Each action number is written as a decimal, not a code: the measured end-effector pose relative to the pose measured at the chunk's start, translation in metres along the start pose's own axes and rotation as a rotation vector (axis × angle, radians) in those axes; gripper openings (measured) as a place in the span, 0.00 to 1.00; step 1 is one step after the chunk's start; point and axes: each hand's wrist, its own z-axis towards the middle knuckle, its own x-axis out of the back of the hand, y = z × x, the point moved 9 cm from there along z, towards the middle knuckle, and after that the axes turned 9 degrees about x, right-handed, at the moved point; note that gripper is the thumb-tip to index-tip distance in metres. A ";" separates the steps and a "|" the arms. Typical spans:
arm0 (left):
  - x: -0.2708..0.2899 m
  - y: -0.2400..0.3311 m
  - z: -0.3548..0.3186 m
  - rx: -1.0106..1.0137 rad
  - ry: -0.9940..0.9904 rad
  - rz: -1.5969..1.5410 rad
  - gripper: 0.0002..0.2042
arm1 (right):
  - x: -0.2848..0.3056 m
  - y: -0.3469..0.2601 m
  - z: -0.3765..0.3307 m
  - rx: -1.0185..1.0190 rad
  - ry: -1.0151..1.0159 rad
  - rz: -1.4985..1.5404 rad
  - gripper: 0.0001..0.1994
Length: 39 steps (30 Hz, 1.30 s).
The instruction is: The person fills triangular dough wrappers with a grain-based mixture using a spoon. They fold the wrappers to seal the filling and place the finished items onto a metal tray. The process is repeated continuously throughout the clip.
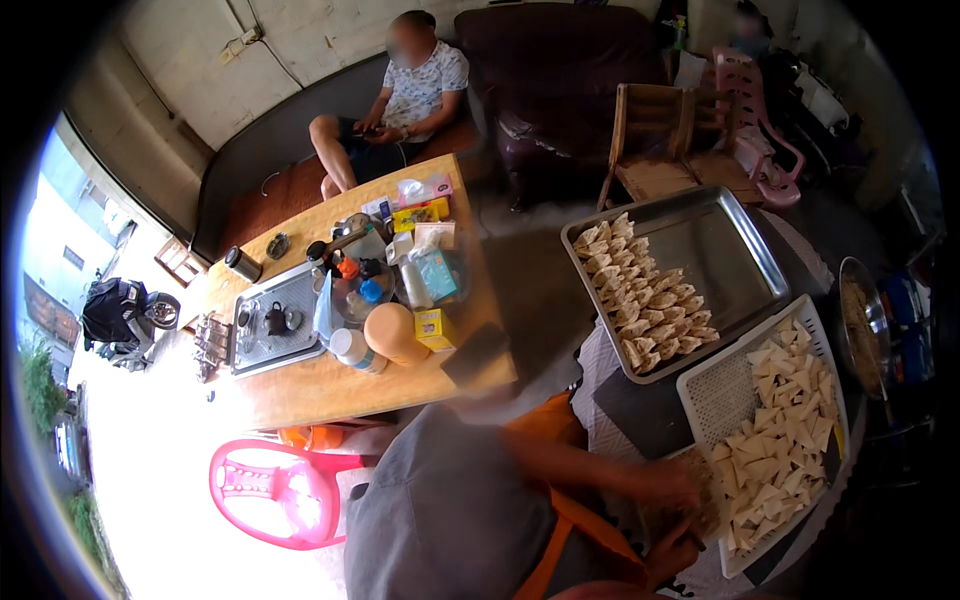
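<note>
My left hand (pixel 665 484) is over the near-left end of a white perforated plastic tray, its fingers curled; what they hold is hidden. Just below it, my right hand (pixel 668 556) grips a thin dark-handled tool (pixel 692 538), whose working end I cannot make out. A brown crumbly filling (pixel 706 482) shows beside both hands. To their right, the white tray (pixel 722 398) carries a heap of pale cut dough wrappers (pixel 775 450). Beyond it, folded dumplings (pixel 640 295) stand in rows on the left part of a metal tray (pixel 728 260).
A metal bowl (pixel 862 320) with a utensil sits right of the trays. Leftward stands a wooden table (pixel 290 395) crowded with jars, boxes and a tea tray (pixel 275 345). A pink plastic chair (pixel 250 490) is beside me. Another person (pixel 415 90) sits on a couch behind the table.
</note>
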 end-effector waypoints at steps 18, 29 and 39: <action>-0.007 -0.015 0.006 0.064 0.001 -0.043 0.10 | -0.013 0.030 -0.012 -0.033 0.002 -0.031 0.21; -0.002 0.016 0.005 -0.188 0.040 0.160 0.09 | -0.011 0.029 -0.013 -0.039 -0.123 0.052 0.17; -0.005 -0.012 0.007 0.059 -0.010 -0.001 0.14 | -0.001 -0.005 0.004 -0.027 -0.055 -0.032 0.17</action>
